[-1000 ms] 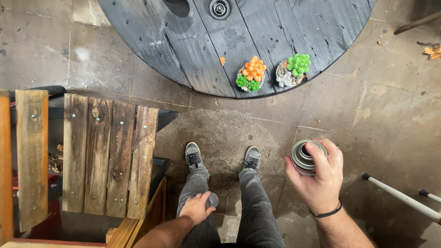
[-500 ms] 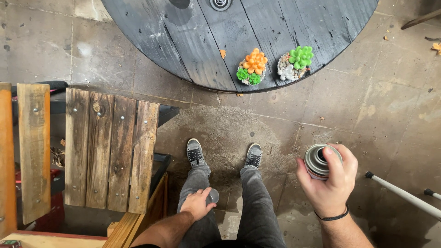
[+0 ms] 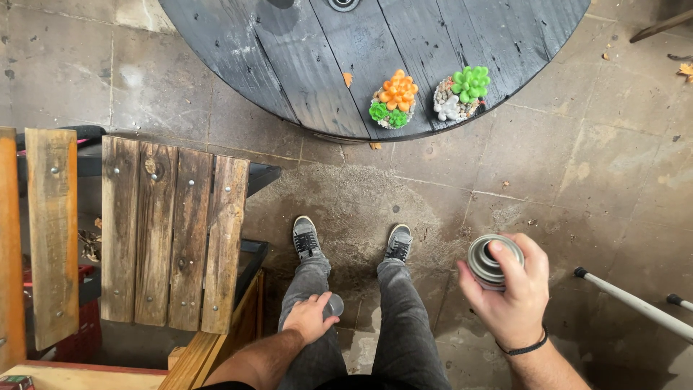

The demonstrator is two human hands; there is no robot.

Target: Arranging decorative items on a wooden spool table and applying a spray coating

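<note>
Right hand (image 3: pixel 514 297) lowered, gripping one spray can (image 3: pixel 492 261), left hand (image 3: pixel 310 318) pinching one cap (image 3: pixel 333 305)

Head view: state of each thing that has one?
Spray can: upright, cap off, held in right hand, forefinger on the nozzle.
Clear cap: off the can, held in left hand.
Two succulent pots: upright near the edge of the round table.

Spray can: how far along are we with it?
Done: the cap looks off, held in the left hand by the thigh. In hand: the right hand grips the spray can, one finger on its top. Left: no spraying shows; the wooden slats beside the person look bare and weathered.
</note>
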